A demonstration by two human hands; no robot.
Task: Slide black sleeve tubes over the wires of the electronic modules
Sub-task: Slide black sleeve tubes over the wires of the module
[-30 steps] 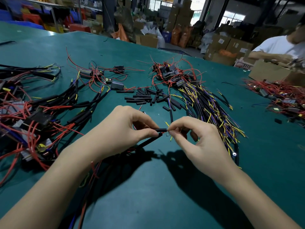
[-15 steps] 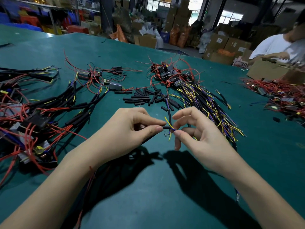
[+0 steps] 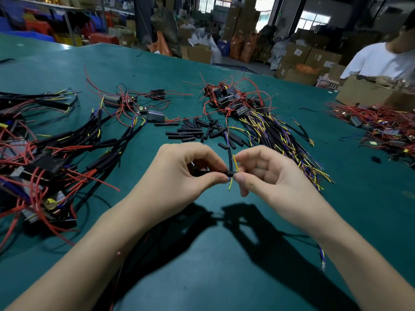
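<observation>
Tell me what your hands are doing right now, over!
Left hand pinches black sleeve tube. Right hand pinches yellow wire at the tube's mouth. Nothing in the way.

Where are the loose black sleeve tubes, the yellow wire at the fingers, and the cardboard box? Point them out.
loose black sleeve tubes (image 3: 190,132), head view, middle of pile.
yellow wire (image 3: 235,163), head view, upper stretch.
cardboard box (image 3: 361,93), head view, near wall.

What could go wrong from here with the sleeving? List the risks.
1. The thin yellow wire bends up beside the short black sleeve tube pinched by the left hand and right hand; it may miss the bore and kink.
2. The loose black tube pieces lie near the wire bundle; they could get swept off the green table.
</observation>
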